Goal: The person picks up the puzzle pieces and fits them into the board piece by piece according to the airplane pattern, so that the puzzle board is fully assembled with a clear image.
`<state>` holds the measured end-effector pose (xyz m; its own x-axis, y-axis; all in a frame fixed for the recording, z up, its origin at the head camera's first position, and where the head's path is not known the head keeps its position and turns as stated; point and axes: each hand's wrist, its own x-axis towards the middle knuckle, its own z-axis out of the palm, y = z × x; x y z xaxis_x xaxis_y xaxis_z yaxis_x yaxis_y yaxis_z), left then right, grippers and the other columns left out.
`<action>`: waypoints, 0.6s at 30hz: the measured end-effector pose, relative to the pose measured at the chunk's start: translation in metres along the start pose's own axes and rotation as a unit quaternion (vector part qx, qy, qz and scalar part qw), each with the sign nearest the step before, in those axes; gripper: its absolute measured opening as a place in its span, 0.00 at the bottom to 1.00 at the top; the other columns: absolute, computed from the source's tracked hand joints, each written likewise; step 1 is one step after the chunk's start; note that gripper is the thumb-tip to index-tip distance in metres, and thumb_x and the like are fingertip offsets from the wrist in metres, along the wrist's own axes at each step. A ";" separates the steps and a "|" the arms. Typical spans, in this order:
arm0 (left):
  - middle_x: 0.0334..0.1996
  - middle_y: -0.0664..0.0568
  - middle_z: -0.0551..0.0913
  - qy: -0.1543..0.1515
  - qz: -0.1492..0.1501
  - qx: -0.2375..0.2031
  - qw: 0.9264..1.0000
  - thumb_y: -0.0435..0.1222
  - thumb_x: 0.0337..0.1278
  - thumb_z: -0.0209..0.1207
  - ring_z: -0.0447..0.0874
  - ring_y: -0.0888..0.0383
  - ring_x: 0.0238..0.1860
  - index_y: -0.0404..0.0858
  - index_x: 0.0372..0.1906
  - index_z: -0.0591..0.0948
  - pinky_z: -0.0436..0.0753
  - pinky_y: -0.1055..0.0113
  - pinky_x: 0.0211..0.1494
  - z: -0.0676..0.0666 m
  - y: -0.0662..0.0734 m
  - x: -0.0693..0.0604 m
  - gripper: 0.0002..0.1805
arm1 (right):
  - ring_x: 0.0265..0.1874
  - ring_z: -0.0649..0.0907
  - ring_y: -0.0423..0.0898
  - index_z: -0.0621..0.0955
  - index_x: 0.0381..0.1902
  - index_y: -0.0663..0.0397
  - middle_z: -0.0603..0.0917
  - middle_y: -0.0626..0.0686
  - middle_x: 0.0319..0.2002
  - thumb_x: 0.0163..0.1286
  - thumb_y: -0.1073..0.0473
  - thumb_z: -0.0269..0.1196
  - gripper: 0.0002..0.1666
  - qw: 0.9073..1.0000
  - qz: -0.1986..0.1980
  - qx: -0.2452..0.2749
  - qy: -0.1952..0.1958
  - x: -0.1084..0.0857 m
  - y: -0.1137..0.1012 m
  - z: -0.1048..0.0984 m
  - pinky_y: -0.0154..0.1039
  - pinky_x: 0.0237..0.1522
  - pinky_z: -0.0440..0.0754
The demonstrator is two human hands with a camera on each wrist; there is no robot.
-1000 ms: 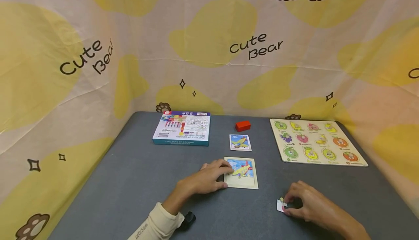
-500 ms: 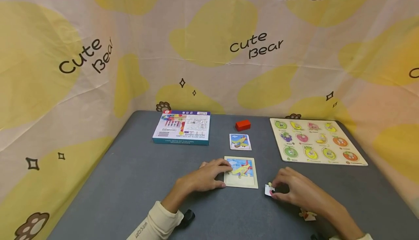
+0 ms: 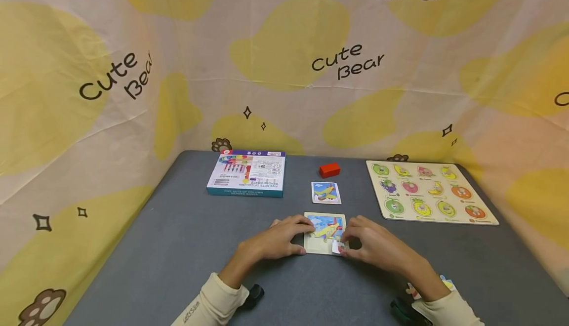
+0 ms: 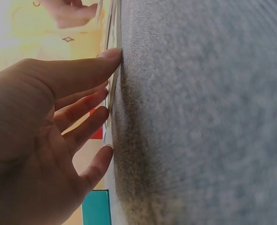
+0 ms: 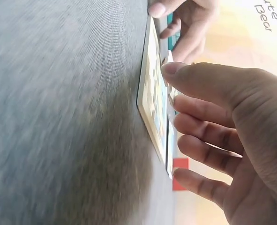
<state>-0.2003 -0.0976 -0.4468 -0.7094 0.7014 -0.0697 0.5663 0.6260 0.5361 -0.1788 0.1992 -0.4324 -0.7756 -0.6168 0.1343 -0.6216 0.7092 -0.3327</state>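
A wooden jigsaw tray (image 3: 317, 248) with an airplane picture in its upper part lies flat on the table, between my two hands. My left hand (image 3: 281, 239) rests at its left side, thumb at the near left corner and fingertips over the picture. In the left wrist view the fingers (image 4: 89, 126) are loosely extended along the tray's edge. My right hand (image 3: 371, 243) pinches a small white-edged puzzle piece (image 3: 336, 247) between thumb and fingers, over the tray's lower right corner. Fingers partly cover that piece. A picture card (image 3: 326, 193) with a similar airplane lies just beyond the tray.
A red block (image 3: 329, 170) sits behind the card. At the back left lies a flat bead-set box (image 3: 246, 175), and at the right a fruit puzzle board (image 3: 433, 192). Loose puzzle pieces (image 3: 447, 282) lie by my right forearm, partly hidden by it.
My right hand has carried the puzzle piece leftward and away from me, from the table right of the tray to over its lower right corner. The left hand has stayed nearly still.
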 end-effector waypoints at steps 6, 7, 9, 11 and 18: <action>0.73 0.55 0.74 0.004 -0.004 -0.004 1.000 0.42 0.68 0.70 0.69 0.54 0.76 0.45 0.73 0.79 0.71 0.50 0.65 0.002 -0.001 0.002 0.30 | 0.42 0.77 0.35 0.89 0.38 0.41 0.81 0.37 0.40 0.67 0.47 0.77 0.09 1.000 -0.014 0.009 0.007 0.014 -0.005 0.008 0.40 0.45 0.80; 0.73 0.55 0.74 0.008 0.004 -0.002 1.000 0.43 0.68 0.70 0.69 0.54 0.75 0.46 0.73 0.79 0.71 0.50 0.64 0.005 -0.006 0.003 0.30 | 0.42 0.77 0.36 0.89 0.38 0.42 0.81 0.37 0.40 0.66 0.47 0.77 0.09 1.000 -0.017 0.010 0.009 0.016 -0.006 0.010 0.40 0.46 0.80; 0.72 0.56 0.74 0.014 0.016 -0.002 1.000 0.44 0.68 0.70 0.70 0.54 0.75 0.47 0.73 0.79 0.72 0.49 0.63 0.008 -0.012 0.004 0.31 | 0.42 0.78 0.36 0.89 0.37 0.42 0.81 0.37 0.40 0.66 0.47 0.77 0.09 1.000 -0.023 0.012 0.013 0.020 -0.007 0.012 0.41 0.46 0.80; 0.72 0.55 0.74 0.017 0.022 -0.003 1.000 0.45 0.68 0.70 0.70 0.53 0.75 0.47 0.73 0.79 0.72 0.49 0.62 0.009 -0.014 0.004 0.30 | 0.42 0.78 0.36 0.89 0.37 0.42 0.81 0.38 0.39 0.67 0.47 0.76 0.09 1.000 -0.024 0.015 0.013 0.023 -0.009 0.014 0.41 0.45 0.80; 0.73 0.53 0.74 0.008 0.001 -0.004 1.000 0.43 0.70 0.69 0.70 0.53 0.75 0.44 0.73 0.78 0.71 0.50 0.65 0.001 -0.001 -0.001 0.30 | 0.39 0.77 0.35 0.89 0.38 0.44 0.81 0.39 0.38 0.67 0.50 0.76 0.08 0.999 -0.038 0.023 0.011 0.034 -0.012 0.021 0.39 0.43 0.79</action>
<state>-0.1998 -0.0982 -0.4476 -0.7153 0.6966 -0.0556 0.5638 0.6223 0.5431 -0.1955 0.1629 -0.4434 -0.7286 -0.6603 0.1819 -0.6738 0.6435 -0.3632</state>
